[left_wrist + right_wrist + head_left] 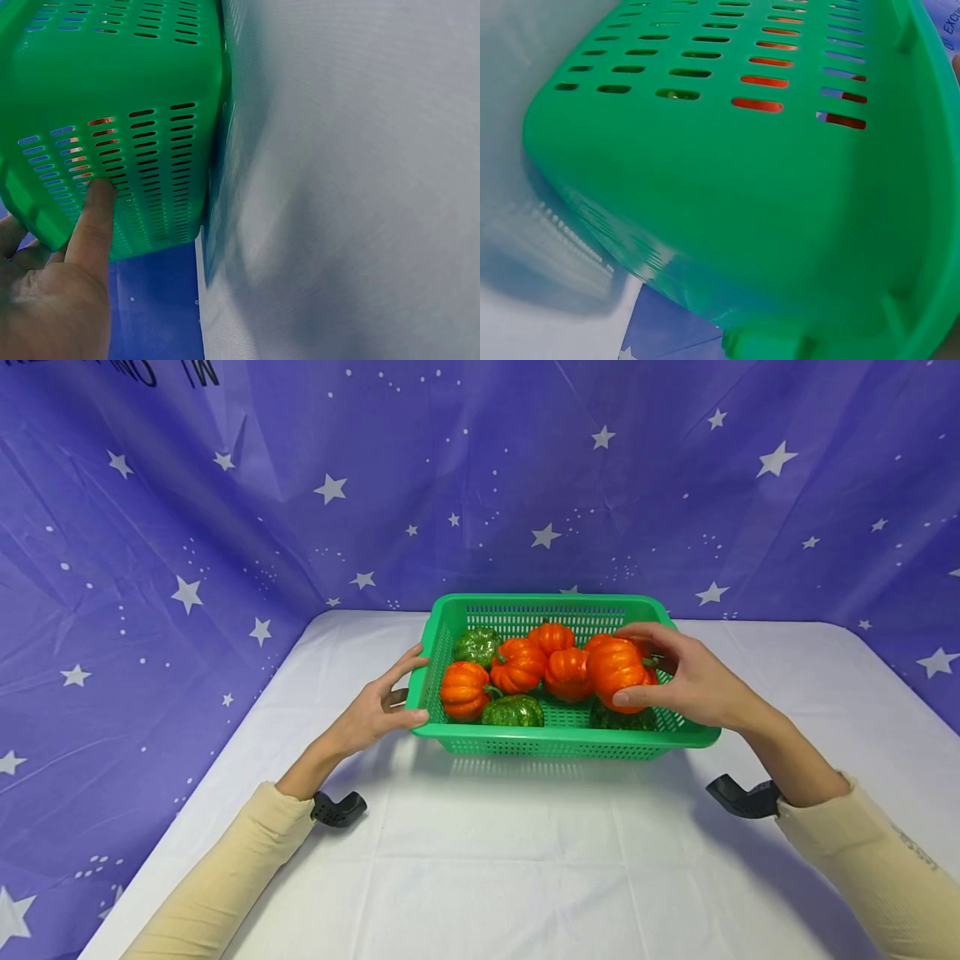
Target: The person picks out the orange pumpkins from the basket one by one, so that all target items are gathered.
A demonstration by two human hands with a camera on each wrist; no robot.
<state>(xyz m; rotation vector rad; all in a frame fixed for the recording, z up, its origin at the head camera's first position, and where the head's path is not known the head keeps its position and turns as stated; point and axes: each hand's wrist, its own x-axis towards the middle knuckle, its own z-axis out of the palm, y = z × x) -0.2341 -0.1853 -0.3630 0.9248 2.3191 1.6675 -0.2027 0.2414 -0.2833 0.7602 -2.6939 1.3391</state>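
A green plastic basket (pixel 570 737) with slotted walls stands on the table and holds several orange pumpkins (pixel 519 666) and several dark green ones (pixel 513 711). At its left end my left hand (pixel 375 710) touches the rim with spread fingers; in the left wrist view a straight digit (pixel 94 225) presses the outer wall. Over the right end, my right hand (pixel 690 681) grips an orange pumpkin (pixel 617 670) between thumb and fingers. Beneath that one lies a green pumpkin (pixel 622 717), partly covered. The right wrist view mostly shows the basket's outer wall (pixel 690 172), hiding the grip.
A white cloth (pixel 510 860) covers the table. Behind and to the left hangs a purple curtain with white stars (pixel 450 485), close to the basket's back rim. Black curved pieces (pixel 341 810) sit at both wrists.
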